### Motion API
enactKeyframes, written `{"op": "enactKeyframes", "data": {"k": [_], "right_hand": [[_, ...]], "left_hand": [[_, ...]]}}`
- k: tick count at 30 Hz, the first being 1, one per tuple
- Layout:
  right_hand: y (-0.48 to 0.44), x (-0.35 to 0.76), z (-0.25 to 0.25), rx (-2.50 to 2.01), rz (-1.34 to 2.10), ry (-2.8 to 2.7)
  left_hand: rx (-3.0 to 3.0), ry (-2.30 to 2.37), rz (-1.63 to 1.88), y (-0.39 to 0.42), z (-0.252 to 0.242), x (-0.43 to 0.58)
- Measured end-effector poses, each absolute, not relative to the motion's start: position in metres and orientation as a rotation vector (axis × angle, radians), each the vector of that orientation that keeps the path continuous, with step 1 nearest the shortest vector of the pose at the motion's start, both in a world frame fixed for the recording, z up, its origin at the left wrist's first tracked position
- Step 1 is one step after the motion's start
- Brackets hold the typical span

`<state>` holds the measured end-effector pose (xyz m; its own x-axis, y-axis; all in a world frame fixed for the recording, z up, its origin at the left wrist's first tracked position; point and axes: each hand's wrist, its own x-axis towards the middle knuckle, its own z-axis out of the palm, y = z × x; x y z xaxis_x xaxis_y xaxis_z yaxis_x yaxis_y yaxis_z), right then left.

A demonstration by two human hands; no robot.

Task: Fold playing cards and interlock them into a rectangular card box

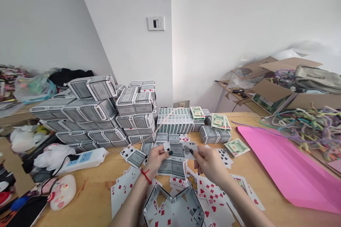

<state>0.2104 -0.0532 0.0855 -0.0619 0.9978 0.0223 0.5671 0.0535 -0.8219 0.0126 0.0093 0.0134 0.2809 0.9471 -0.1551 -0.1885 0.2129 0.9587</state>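
My left hand (156,160), with a red string bracelet at the wrist, pinches a small white card edge (167,147) showing a black spade. My right hand (210,165) is closed on the ace of spades (188,149), its face towards me. Between the two lies a patterned card back (176,150); I cannot tell whether it joins the held cards. Beneath them are more playing cards (165,167), back up. Nearest me stands a heart-shaped ring (174,198) built of folded cards, with loose cards inside its outline.
Stacked blocks of folded cards (97,110) rise at the back left. Boxed card decks (237,147) stand behind and to the right. Pink paper (279,163) covers the right side, below tangled yarn (311,127). A power strip (86,159) and a white plush-like object (63,192) lie left.
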Motion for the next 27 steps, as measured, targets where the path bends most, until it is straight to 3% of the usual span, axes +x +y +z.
{"op": "enactKeyframes", "data": {"k": [14, 27], "right_hand": [[-0.058, 0.227, 0.105, -1.471, 0.847, -1.425], [-0.072, 0.205, 0.106, -1.325, 0.787, -1.540]], "left_hand": [[0.899, 0.873, 1.013, 0.007, 0.023, 0.007], [0.705, 0.762, 1.057, 0.003, 0.011, 0.006]]}}
